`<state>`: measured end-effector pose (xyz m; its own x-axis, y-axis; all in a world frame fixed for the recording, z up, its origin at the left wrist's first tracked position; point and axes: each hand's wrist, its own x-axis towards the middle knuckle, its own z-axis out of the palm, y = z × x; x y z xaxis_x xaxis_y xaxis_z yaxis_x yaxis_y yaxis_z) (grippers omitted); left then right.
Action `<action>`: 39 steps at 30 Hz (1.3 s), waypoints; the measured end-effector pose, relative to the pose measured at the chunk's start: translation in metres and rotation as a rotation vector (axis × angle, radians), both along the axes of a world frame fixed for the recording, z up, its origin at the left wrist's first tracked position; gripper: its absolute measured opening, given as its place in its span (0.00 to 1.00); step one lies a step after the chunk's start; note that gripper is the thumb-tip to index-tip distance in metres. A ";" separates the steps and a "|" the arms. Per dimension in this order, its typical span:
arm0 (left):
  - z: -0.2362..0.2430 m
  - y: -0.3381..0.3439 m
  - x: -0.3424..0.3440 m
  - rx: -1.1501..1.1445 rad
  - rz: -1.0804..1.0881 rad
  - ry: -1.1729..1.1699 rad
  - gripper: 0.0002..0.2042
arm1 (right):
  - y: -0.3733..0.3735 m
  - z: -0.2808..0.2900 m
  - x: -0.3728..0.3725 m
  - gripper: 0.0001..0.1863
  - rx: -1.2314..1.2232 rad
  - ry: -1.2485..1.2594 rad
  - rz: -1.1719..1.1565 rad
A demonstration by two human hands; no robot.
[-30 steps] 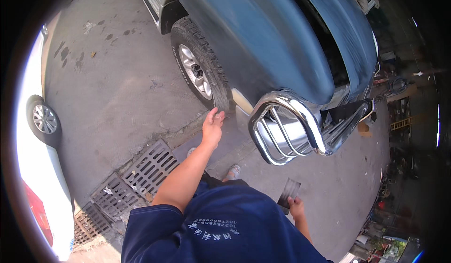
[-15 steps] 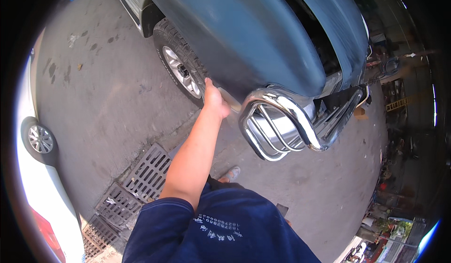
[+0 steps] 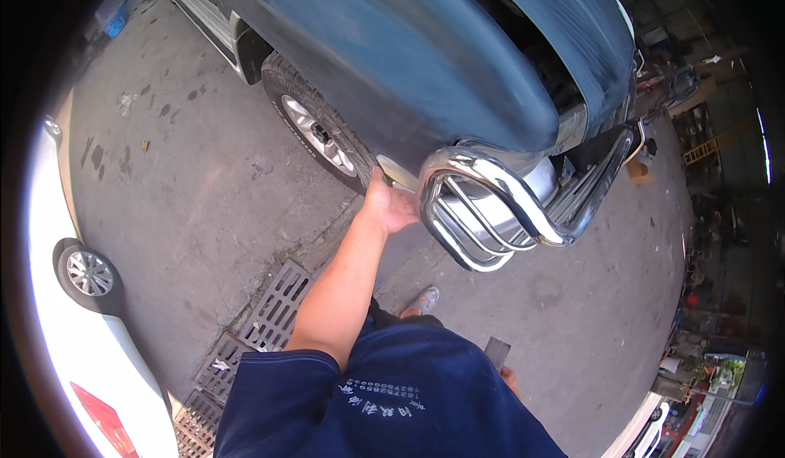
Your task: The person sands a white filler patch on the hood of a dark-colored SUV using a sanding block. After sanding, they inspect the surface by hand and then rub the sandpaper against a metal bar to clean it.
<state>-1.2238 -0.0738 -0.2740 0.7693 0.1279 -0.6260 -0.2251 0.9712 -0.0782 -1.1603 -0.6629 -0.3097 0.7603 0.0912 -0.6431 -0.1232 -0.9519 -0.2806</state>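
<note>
My left arm reaches forward to the front corner of a blue vehicle (image 3: 392, 57) with a matte, patchy finish. My left hand (image 3: 388, 206) is at the lower edge of that corner, between the front wheel (image 3: 323, 135) and a chrome bumper guard (image 3: 507, 184). Its thumb points up, apart from the fingers, which are partly hidden near a pale strip (image 3: 396, 172) on the corner. Low on the right, beside my dark blue shirt, my right hand (image 3: 509, 378) shows only in part. It holds a thin, dark grey rectangular piece (image 3: 496, 351).
A white car (image 3: 90, 352) stands along the left. Metal drain grates (image 3: 276, 304) lie in the concrete floor beside my left arm. My foot (image 3: 424, 300) is below the bumper guard. Cluttered gear and a yellow ladder-like piece (image 3: 702, 150) line the right side.
My left hand has shifted slightly right and down, closer to the chrome guard. The grey piece and part of my right hand have come further into view. The whole view has shifted a little.
</note>
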 end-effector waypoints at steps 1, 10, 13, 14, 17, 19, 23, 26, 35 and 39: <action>0.008 -0.001 0.005 -0.026 0.021 -0.020 0.53 | 0.004 0.007 -0.004 0.20 -0.007 -0.007 0.013; 0.038 0.018 -0.002 -0.174 0.213 -0.060 0.50 | 0.036 0.031 -0.016 0.20 -0.187 0.011 0.043; 0.036 0.034 -0.008 -0.145 0.270 -0.077 0.51 | 0.044 0.042 -0.015 0.19 0.033 0.028 -0.016; 0.035 0.041 -0.012 -0.130 0.281 -0.079 0.52 | 0.050 0.047 -0.016 0.19 0.067 0.023 -0.013; 0.042 0.059 -0.025 0.045 0.367 0.001 0.53 | 0.067 0.053 -0.016 0.20 -0.018 -0.027 0.067; 0.030 0.070 -0.032 0.303 0.466 0.099 0.49 | 0.069 0.051 -0.013 0.20 -0.070 -0.020 0.092; 0.049 0.061 -0.039 0.733 0.712 0.299 0.41 | 0.042 0.023 -0.009 0.21 -0.006 -0.071 0.176; 0.018 0.042 -0.005 0.976 0.649 0.515 0.42 | 0.044 0.023 -0.004 0.21 -0.089 0.006 0.179; 0.054 0.072 0.051 1.197 0.717 1.025 0.42 | 0.080 0.071 -0.003 0.18 0.017 -0.016 -0.003; 0.091 0.138 0.023 1.468 0.731 1.052 0.40 | 0.067 0.061 -0.006 0.20 -0.049 0.010 0.026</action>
